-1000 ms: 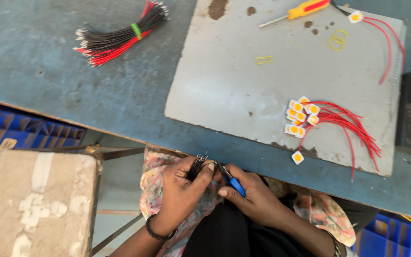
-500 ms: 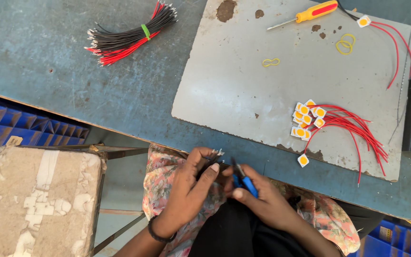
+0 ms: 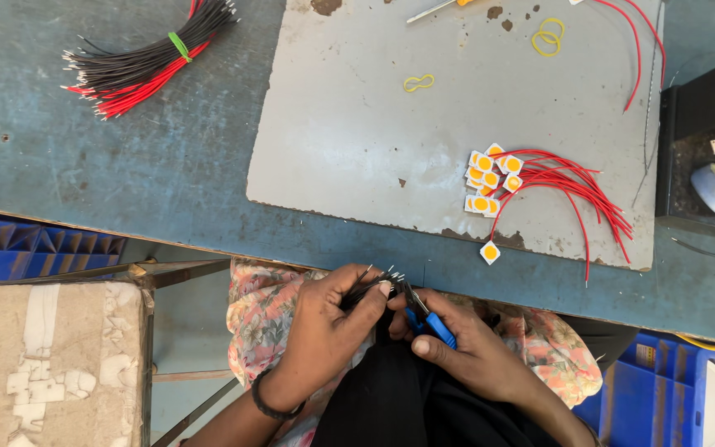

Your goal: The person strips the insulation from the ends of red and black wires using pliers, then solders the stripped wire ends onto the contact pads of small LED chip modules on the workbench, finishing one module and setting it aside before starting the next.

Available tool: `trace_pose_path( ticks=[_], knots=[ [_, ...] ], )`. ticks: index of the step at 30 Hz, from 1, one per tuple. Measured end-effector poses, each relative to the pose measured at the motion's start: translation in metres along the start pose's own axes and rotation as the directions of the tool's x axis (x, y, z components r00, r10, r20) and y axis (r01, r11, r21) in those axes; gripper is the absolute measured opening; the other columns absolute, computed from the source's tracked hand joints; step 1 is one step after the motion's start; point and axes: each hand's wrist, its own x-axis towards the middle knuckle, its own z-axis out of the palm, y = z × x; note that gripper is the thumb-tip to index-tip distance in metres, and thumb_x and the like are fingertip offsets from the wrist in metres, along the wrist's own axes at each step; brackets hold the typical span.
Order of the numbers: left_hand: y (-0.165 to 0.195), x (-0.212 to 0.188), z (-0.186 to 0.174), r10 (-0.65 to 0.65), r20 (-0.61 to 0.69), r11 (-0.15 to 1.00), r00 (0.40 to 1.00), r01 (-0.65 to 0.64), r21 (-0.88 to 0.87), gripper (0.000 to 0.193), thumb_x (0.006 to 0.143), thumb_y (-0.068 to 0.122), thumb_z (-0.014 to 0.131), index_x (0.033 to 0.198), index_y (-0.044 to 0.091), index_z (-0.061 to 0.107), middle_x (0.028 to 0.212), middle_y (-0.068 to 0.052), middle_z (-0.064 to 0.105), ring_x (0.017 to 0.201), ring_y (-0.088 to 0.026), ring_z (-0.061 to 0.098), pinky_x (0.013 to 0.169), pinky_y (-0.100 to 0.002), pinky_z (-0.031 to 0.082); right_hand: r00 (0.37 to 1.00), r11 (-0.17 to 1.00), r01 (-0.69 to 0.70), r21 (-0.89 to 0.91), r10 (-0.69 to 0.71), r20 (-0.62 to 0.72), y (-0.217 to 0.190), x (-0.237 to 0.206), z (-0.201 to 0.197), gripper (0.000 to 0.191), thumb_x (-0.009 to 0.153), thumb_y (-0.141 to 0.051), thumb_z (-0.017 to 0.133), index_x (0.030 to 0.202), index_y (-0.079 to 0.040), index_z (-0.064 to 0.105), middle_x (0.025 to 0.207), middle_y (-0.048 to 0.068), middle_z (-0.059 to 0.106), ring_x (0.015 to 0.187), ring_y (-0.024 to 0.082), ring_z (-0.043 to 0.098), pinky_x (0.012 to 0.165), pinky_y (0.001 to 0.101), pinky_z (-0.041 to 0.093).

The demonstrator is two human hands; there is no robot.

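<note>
Blue-handled cutters point(image 3: 428, 319) and wire ends point(image 3: 374, 285) held just below table edge point(image 3: 208, 240).

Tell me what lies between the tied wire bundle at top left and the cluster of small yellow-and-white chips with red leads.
In the head view, between the wire bundle and the chips: bare blue tabletop, then grey board with one yellow rubber band.

Wire bundle point(image 3: 146, 62) lies left of the board point(image 3: 357, 124) (both on the table point(image 3: 84, 182)).
</note>
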Motion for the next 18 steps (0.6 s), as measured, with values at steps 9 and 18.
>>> trace_pose_path(
  ticks=[9, 18],
  knots=[
    [-0.0079, 0.0012, 0.0031, -0.086, 0.001, 0.995, 0.996, 0.086, -0.048, 0.014, 0.093, 0.011, 0.069, 0.092, -0.002, 0.073, 0.068, 0.004, 0.063, 0.063, 0.001, 0.050, 0.052, -0.021, 0.042, 1.000, 0.998, 0.006, -0.056, -0.006, -0.001, -0.0061, 0.0019, 0.0025, 0.055, 0.097, -0.037, 0.064, 0.140, -0.004, 0.054, 0.115, 0.006, 0.068, 0.111, 0.016, 0.065, 0.100, 0.0345, 0.051],
    [-0.0046, 0.0013, 0.0029, -0.111, 0.010, 0.991, 0.994, 0.112, -0.073, 0.015, 0.092, 0.011, 0.067, 0.093, -0.001, 0.076, 0.068, 0.005, 0.065, 0.062, 0.001, 0.051, 0.052, -0.021, 0.042, 0.998, 0.986, -0.045, -0.162, 0.040, -0.039, -0.0098, 0.0027, 0.0026, 0.046, 0.096, -0.036, 0.065, 0.134, -0.009, 0.059, 0.102, 0.003, 0.067, 0.096, 0.014, 0.064, 0.089, 0.0319, 0.052]
  ],
)
